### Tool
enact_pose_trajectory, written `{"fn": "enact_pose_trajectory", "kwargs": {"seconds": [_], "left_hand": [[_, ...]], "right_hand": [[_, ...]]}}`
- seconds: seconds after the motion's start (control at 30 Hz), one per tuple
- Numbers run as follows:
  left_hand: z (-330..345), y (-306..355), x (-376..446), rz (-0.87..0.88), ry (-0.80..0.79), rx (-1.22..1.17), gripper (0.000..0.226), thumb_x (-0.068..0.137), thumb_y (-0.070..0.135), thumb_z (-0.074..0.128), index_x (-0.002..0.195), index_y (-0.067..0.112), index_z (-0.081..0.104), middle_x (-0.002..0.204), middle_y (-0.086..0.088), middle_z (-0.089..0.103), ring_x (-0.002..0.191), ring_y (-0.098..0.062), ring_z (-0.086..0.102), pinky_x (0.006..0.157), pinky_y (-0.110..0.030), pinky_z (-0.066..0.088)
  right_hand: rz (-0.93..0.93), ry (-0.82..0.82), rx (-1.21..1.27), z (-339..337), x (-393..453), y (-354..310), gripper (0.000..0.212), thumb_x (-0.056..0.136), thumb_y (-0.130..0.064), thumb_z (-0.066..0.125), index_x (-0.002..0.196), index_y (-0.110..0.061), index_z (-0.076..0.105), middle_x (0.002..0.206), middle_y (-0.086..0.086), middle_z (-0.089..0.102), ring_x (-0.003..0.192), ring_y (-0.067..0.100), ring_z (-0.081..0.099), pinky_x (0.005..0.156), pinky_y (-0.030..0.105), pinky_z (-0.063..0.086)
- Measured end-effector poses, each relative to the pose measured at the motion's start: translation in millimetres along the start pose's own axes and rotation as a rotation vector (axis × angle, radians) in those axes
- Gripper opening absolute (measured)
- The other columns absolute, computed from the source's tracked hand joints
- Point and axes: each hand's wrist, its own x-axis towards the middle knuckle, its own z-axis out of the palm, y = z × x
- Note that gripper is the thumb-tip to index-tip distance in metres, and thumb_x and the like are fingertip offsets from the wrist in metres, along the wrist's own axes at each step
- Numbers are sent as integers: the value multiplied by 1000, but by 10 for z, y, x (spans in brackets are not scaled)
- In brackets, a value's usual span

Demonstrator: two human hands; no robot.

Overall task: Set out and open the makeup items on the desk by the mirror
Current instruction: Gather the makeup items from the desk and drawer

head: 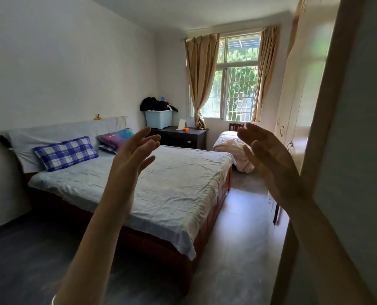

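Daylight from far window [238, 84], glare washing panes. Near floor [29, 260] dim, shadowed. Right hand [269, 159] backlit, dark (slight motion blur). Wide-angle bending at edges; right door frame [328, 128] soft, unfocused.

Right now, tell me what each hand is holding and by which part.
Nothing is held. The left hand and the right hand are both raised in the air with fingers straight, palms facing each other, touching nothing, above the bed.
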Motion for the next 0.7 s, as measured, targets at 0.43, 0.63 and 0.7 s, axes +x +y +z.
{"fn": "enact_pose_trajectory", "kwargs": {"seconds": [0.43,0.63,0.7], "left_hand": [[296,-1277,1620,-14,-66,-28,61,59,55,60,117,36,55,122,5,64,116,-11,59,100,-34,46],[700,-2007,2412,-14,-52,-19,55,74,40,57,127,27,51,125,1,62,115,-12,60,99,-32,47],[904,-2232,2766,-26,-49,-11,56,76,38,53,130,24,50,126,0,61,115,-13,60,99,-32,47]], "right_hand": [[18,37,40,-227,1338,1436,80,57,-68,74,124,-29,53,128,-9,62,124,9,54,96,15,44],[25,63,67,-745,1965,2285,75,56,-66,76,120,-31,56,125,-9,64,121,10,56,101,19,44],[31,73,66,-952,2290,2510,77,55,-66,76,119,-31,55,123,-9,64,118,9,58,95,16,46]]}}
